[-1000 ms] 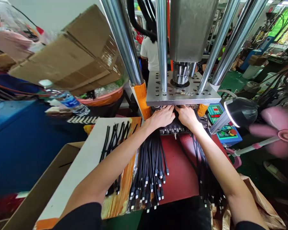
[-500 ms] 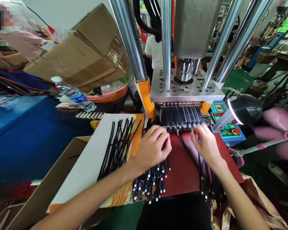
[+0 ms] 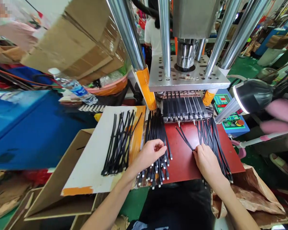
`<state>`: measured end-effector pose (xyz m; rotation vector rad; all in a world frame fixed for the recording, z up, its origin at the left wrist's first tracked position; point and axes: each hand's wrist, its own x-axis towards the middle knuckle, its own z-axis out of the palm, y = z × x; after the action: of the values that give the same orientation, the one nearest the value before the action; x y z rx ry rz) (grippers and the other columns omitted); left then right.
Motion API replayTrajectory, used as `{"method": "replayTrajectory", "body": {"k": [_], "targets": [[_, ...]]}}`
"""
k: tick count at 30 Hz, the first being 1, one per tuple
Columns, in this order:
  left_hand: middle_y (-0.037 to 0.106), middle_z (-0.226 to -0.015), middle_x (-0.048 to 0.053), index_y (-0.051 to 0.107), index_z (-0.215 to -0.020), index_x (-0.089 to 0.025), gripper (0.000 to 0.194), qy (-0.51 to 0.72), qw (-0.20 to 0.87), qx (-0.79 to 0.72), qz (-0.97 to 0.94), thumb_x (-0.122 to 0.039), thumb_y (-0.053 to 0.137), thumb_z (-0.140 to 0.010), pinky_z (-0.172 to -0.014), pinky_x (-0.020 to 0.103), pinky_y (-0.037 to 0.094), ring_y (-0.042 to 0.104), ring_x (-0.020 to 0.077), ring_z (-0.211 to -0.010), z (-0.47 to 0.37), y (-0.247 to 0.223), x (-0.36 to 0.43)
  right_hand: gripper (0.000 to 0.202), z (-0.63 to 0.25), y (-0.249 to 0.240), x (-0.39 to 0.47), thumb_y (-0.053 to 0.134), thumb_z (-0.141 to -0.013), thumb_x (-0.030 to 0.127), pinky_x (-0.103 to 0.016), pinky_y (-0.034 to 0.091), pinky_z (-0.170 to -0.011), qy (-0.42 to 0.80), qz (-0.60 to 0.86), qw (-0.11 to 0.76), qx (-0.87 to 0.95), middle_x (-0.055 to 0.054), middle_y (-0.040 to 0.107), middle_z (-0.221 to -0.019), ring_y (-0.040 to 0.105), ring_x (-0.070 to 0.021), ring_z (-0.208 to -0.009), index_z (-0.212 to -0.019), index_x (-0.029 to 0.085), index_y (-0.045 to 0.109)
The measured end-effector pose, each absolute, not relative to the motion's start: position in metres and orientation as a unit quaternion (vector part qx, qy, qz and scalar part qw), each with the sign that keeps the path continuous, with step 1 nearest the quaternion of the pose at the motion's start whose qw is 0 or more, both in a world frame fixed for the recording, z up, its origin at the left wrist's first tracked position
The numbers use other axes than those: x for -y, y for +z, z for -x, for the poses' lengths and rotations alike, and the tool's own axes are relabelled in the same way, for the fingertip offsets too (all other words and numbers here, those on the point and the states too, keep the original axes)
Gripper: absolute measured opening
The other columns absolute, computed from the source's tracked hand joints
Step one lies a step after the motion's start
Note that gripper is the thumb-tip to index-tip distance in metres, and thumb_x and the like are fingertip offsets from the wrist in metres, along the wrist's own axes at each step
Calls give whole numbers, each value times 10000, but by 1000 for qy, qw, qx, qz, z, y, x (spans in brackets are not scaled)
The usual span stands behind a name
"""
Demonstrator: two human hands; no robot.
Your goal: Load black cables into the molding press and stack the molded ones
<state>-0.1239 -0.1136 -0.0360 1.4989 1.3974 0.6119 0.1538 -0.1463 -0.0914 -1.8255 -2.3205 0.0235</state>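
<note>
My right hand (image 3: 206, 159) is closed on black cables (image 3: 185, 138) over the red board, in front of the press. More black cables (image 3: 216, 143) fan out beside and beneath it. My left hand (image 3: 151, 154) lies over a bundle of black cables (image 3: 155, 127) with pale plug ends. Its fingers are curled, thumb and forefinger bent into a ring; what is between the tips cannot be made out. Beyond both hands sits a black mould block (image 3: 184, 108) with a row of slots, under the press plate (image 3: 187, 83).
A white board (image 3: 91, 153) at left carries another row of cables (image 3: 120, 143). A cardboard box (image 3: 60, 204) stands below it. To the right are a lamp (image 3: 253, 95), a control panel (image 3: 232, 110) and a pink fan (image 3: 282, 115). A person in white (image 3: 153, 36) is behind the press.
Both hands have come back from the mould block toward me. My right hand now grips cables lower on the red board; my left hand has moved down over its bundle.
</note>
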Motion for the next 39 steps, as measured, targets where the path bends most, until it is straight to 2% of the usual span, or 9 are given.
{"method": "replayTrajectory", "body": {"k": [5,10,13,16,20,24,28,32,39], "targets": [[519,-597,-48,510,-722,-205,453,272,665,-473,-510,-593,620,-927,-419,196,288,389,76,-443,102,-37,134,158,-163,-87,142,575,-1057,202,-356,429,-765,78,613,160,770,-65,670,-896,620,-249,-854,-901,197,597],[545,-551,-35,742,-889,-149,489,227,638,-491,-548,-602,575,-967,-410,192,345,467,92,-411,72,-42,145,95,-161,-85,145,599,-1053,247,-354,440,-792,78,626,169,757,-77,677,-938,634,-256,-887,-979,191,620],[567,-551,-31,760,-890,-140,464,234,620,-503,-555,-572,601,-952,-428,196,388,506,99,-424,63,-42,147,103,-156,-87,146,600,-1038,224,-374,431,-780,50,648,118,751,-107,662,-933,624,-281,-885,-954,169,625],[595,-568,-24,740,-840,-142,422,248,616,-505,-552,-538,638,-943,-464,203,432,559,110,-453,59,-43,148,155,-158,-83,143,578,-1037,185,-367,419,-775,76,643,138,750,-78,652,-888,614,-264,-859,-885,189,605],[638,-608,-6,719,-803,-141,431,283,632,-477,-541,-541,667,-954,-523,212,473,608,119,-500,54,-47,146,174,-158,-64,148,586,-1053,265,-334,425,-760,181,632,279,700,-40,666,-871,612,-215,-815,-891,204,601],[608,-608,-18,689,-763,-146,485,366,645,-440,-506,-593,688,-952,-541,216,477,592,112,-509,45,-41,147,275,-142,-40,174,616,-1052,403,-277,428,-648,389,564,389,615,10,632,-765,560,-143,-670,-855,210,614],[543,-659,-39,642,-704,-160,471,371,640,-421,-524,-550,712,-958,-495,218,404,531,87,-503,50,-24,157,336,-135,-26,192,702,-999,447,-250,414,-609,524,513,360,576,12,627,-721,530,-118,-649,-790,190,647],[554,-649,-28,611,-636,-165,434,296,564,-404,-656,-370,682,-1011,-590,248,364,499,96,-598,68,-20,176,319,-137,-25,187,766,-944,488,-233,431,-609,608,475,383,507,14,623,-743,538,-111,-660,-898,177,711],[702,-759,19,747,-702,-214,354,270,570,-411,-658,-388,677,-1002,-702,311,491,658,191,-730,85,-48,200,389,-112,-44,179,813,-893,545,-223,469,-580,700,376,422,437,-8,670,-748,556,-97,-605,-852,169,726]]}}
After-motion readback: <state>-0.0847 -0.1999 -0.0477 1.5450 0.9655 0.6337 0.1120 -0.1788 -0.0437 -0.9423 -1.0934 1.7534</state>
